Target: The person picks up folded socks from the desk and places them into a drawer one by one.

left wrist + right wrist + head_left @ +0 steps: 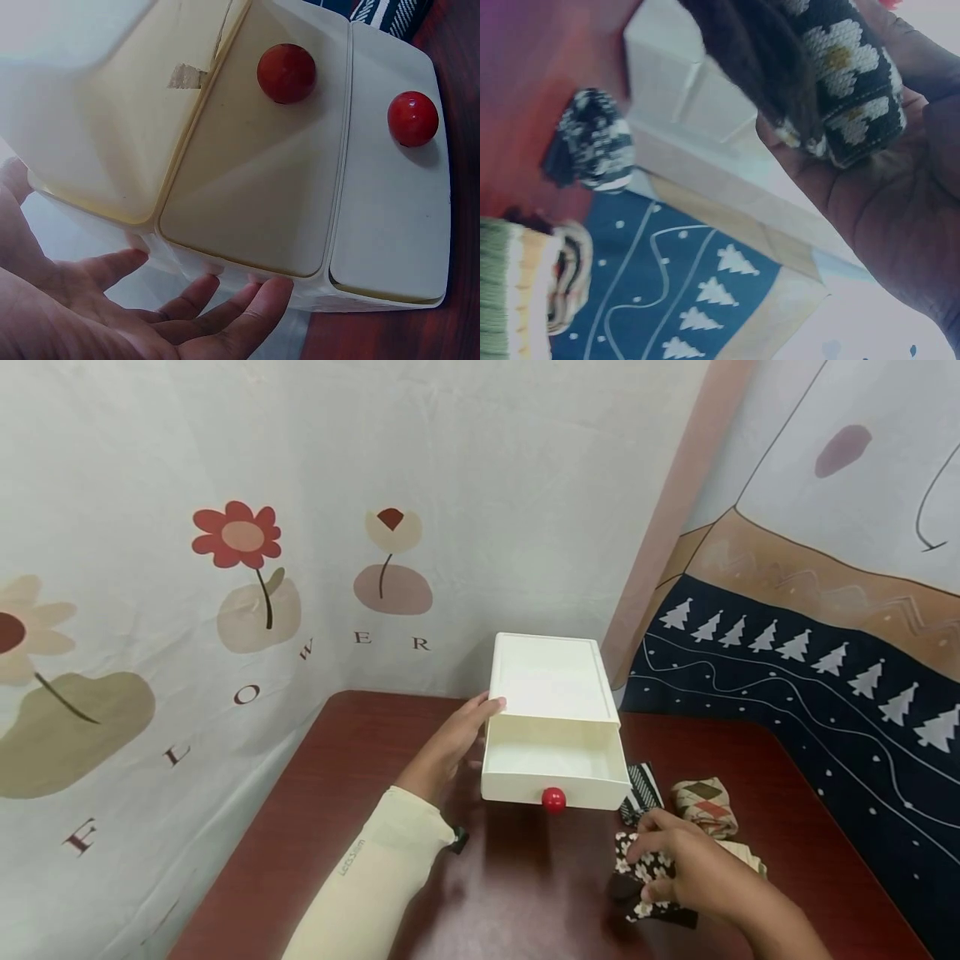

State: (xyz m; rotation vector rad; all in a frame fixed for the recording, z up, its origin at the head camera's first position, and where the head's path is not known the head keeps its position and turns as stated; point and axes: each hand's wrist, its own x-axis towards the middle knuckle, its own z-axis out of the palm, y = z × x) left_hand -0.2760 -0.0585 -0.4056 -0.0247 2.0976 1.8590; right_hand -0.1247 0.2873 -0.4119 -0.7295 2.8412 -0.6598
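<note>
Head: left hand (453,737) spread against left side of white drawer box (551,675), top drawer (517,787) out, right hand (678,862) pinching floral sock (651,869) right-front of the box; left wrist: box's two lower drawers (247,176) closed, red knobs (286,73); right wrist: floral sock gripped, striped sock (596,141) near the box.

Flower-printed cloth (480,485) behind a table (315,777) (glossy red-brown).

Head view: bright, even, mostly sharp. Table (517,902) carries pale sheen at 6 o'clock; dark shadow below box (551,677). Left wrist: dimmer, whitish haze at 10 o'clock, glint on knob (412,118) at 2. Right wrist: soft blur, white blown out near 5 o'clock, right hand (900,202) shadowed at 3.
</note>
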